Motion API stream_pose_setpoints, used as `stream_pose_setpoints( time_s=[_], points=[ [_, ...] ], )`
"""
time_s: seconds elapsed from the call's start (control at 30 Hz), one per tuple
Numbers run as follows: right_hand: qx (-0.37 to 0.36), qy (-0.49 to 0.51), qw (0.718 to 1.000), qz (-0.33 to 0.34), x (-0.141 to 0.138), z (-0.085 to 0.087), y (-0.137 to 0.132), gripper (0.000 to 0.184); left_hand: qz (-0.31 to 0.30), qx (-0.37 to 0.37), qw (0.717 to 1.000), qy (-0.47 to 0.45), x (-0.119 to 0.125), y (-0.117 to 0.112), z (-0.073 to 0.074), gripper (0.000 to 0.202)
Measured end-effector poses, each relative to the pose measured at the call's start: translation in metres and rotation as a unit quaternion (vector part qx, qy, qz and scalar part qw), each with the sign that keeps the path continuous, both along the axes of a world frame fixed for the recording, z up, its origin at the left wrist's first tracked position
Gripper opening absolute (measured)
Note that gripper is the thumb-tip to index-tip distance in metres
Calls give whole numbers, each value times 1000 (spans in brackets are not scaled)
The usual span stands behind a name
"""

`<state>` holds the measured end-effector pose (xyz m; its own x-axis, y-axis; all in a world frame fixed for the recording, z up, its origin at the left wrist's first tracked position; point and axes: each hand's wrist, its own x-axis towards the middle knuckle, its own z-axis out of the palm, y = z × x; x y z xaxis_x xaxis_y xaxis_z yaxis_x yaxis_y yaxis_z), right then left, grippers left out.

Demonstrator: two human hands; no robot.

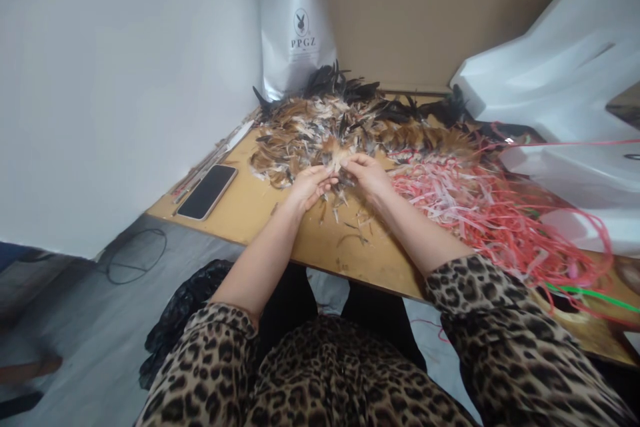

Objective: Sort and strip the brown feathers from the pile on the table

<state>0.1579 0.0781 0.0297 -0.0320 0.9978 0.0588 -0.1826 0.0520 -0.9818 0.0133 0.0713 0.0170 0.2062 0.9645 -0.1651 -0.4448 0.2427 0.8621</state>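
Pinching a small, fan-shaped tuft of tan and cream feathers [334, 149] between the fingertips of a bare left hand [314, 187] and a bare right hand [365, 172], over the middle of a yellow-brown wooden table [240, 217], between near edge and far edge. Fingers of both hands closed on the base of the tuft, left at its near side, right at its right flank; exact contact of each fingertip too soft to tell. Fanned out away from the grip, long axis toward the far edge, roughly square to the near edge, with both hands about equally close.

Just beyond, a broad heap of loose brown and cream feathers [280, 140], reaching toward the far left corner; whether touching the tuft, impossible to tell. Short, dark feather scraps [361, 221] strewn nearer the near edge. Along the right side, a tangle of red and pale pink plastic ribbons [505, 220]. Near the left edge, lying flat, a dark-screened smartphone with a pale rim [208, 192], without any readable mark.

Legible at the far left corner, on a tall, upright, glossy white bag [283, 63]: "PPGZ" in dark capitals, beneath an oval emblem of a rabbit's head in a bow tie; finer print below, too small to read.
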Motion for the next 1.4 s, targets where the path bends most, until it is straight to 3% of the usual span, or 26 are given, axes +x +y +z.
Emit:
stream_pose_setpoints(
  time_s=[0.43, 0.6, 0.73, 0.87, 1.03, 1.23, 1.4],
  points=[
    [39, -44, 998, -5, -7, -1, -4, 30, -25, 10, 1000, 5, 3, -2, 0, 12],
    [14, -110, 992, 56, 5, 8, -4, 33, 0, 24, 999, 34, 2, -2, 0, 14],
    [17, -226, 965, 132, 20, 21, -6, 34, 5, 38, 999, 39, 2, -1, 0, 14],
    [20, -322, 935, 144, 28, 27, -5, 27, 18, 30, 999, 35, 2, -1, -1, 15],
    [57, -345, 928, 125, 34, 22, 2, 13, 56, 21, 998, 21, 1, 1, 0, 12],
    [79, -433, 885, 152, 39, 17, 5, 6, 70, 17, 997, 5, 0, 2, 1, 8],
    [128, -472, 855, 173, 24, 14, -5, 11, 66, 16, 998, -7, 0, 1, 2, 7]
  ],
)
